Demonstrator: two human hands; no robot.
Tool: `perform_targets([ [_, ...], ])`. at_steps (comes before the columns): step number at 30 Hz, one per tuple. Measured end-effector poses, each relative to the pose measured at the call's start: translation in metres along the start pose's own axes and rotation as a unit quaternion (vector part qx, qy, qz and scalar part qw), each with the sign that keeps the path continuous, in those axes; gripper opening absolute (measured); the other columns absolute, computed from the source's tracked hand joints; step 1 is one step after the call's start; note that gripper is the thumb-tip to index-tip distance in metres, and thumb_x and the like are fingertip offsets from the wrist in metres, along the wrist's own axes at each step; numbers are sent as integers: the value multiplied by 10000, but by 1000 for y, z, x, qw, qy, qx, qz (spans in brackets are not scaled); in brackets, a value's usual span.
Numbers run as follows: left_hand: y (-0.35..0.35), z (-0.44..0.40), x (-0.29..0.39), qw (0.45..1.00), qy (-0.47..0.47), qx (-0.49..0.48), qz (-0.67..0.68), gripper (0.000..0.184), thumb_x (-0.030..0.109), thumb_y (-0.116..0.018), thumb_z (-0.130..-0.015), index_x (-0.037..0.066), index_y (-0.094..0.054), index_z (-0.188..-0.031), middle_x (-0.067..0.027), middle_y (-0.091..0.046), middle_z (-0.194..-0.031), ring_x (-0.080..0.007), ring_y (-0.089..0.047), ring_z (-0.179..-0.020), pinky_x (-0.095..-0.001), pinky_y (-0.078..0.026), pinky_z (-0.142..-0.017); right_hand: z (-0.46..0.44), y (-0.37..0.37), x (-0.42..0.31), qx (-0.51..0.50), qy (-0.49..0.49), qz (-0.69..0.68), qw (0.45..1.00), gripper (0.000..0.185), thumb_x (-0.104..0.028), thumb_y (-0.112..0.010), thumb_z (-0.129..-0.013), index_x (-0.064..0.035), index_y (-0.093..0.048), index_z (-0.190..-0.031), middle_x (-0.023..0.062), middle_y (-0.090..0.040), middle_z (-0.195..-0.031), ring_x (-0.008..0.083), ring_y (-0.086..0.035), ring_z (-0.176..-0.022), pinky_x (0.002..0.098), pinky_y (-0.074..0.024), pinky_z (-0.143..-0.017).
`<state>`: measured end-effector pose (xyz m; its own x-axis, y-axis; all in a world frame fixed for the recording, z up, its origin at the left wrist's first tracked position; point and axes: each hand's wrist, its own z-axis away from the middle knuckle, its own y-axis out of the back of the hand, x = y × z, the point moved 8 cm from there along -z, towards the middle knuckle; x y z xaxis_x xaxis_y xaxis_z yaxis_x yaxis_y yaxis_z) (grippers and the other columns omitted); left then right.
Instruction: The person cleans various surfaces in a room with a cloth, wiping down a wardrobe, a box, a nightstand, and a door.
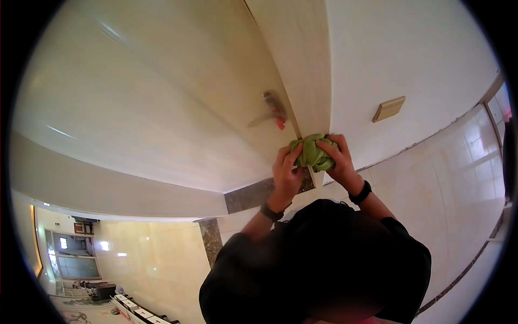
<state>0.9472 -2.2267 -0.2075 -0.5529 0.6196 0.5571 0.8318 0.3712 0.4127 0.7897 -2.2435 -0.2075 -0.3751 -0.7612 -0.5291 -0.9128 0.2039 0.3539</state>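
A crumpled green cloth (313, 153) is bunched between my two hands, in front of the door frame (315, 70). My left hand (287, 170) grips its left side, and my right hand (340, 157) grips its right side, fingers bent into the folds. Dark bands circle both wrists. Just above and left of the cloth, the pale door (178, 92) bears a metal handle (274, 103) with something red hanging at it. Whether the cloth touches the frame is hard to tell.
A beige switch plate (389, 109) is on the wall at the right. Dark stone strips (251, 195) edge the shiny tiled floor (156, 254). At the lower left are white boxes (143, 312), a black object (103, 291) and a glazed door (78, 266).
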Motion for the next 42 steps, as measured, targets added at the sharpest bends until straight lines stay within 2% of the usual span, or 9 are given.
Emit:
perform_targets([
  [5,27,-61,52,997,-55,30,-52,610,-94,-651,-619,98,-649,-1198,-171,-593,-1094,-349,-619,-932,-372,-519,-775,-54,28,-31,116,87,7,989,575,-49,-795,-638,-95,-616,-1182,151,-516,-1106,310,-535,-929,353,-478,-781],
  [8,45,-94,82,990,-105,73,-59,472,-119,-692,-655,2,-675,-1111,-138,-608,-990,-257,-615,-849,-304,-516,-715,-81,42,-51,156,106,38,981,595,-71,-810,-625,-84,-613,-1187,146,-517,-1103,291,-530,-931,344,-468,-760],
  [11,47,-102,88,986,-139,84,-39,461,-129,-680,-671,-4,-672,-1115,-137,-604,-985,-241,-610,-847,-293,-508,-706,-87,44,-54,185,103,17,977,597,-81,-816,-624,-88,-613,-1186,139,-517,-1095,286,-527,-941,345,-461,-763],
  [16,27,-69,48,996,-85,10,-11,478,-119,-642,-619,18,-687,-1075,-134,-590,-942,-250,-609,-788,-299,-510,-683,-45,23,-24,145,79,11,986,644,-112,-850,-616,-103,-569,-1195,124,-517,-1072,282,-515,-924,359,-450,-789],
  [19,5,-33,6,996,8,-68,61,590,-117,-670,-619,143,-684,-1148,-114,-555,-992,-288,-600,-835,-344,-512,-701,-2,3,6,110,47,-3,993,644,-106,-848,-620,-106,-562,-1197,118,-513,-1061,287,-513,-926,364,-449,-796],
  [26,-19,5,-33,975,45,-181,119,553,-102,-684,-649,133,-650,-1149,-99,-551,-980,-289,-602,-832,-348,-513,-671,52,-26,35,36,-44,-24,998,616,-23,-822,-629,-69,-536,-1173,153,-505,-1074,326,-519,-923,390,-469,-783],
  [32,1,-27,2,988,14,-144,59,552,-71,-710,-673,139,-635,-1178,-99,-550,-1001,-293,-606,-844,-351,-528,-682,10,-6,8,49,14,-3,999,610,-2,-807,-634,-53,-528,-1173,170,-505,-1087,328,-532,-914,385,-475,-766],
  [38,26,-67,33,992,-29,-81,91,585,-51,-735,-664,171,-634,-1196,-87,-551,-1002,-270,-613,-795,-343,-523,-636,-34,10,-23,96,44,13,994,604,-33,-817,-653,-35,-516,-1177,170,-522,-1067,306,-537,-922,380,-472,-773],
  [42,17,-56,17,988,-33,-137,57,567,1,-747,-677,209,-639,-1193,-59,-554,-976,-241,-616,-757,-326,-525,-620,-9,0,-2,69,9,-3,998,570,-9,-777,-699,-41,-482,-1186,167,-507,-1088,293,-529,-949,362,-460,-804],
])
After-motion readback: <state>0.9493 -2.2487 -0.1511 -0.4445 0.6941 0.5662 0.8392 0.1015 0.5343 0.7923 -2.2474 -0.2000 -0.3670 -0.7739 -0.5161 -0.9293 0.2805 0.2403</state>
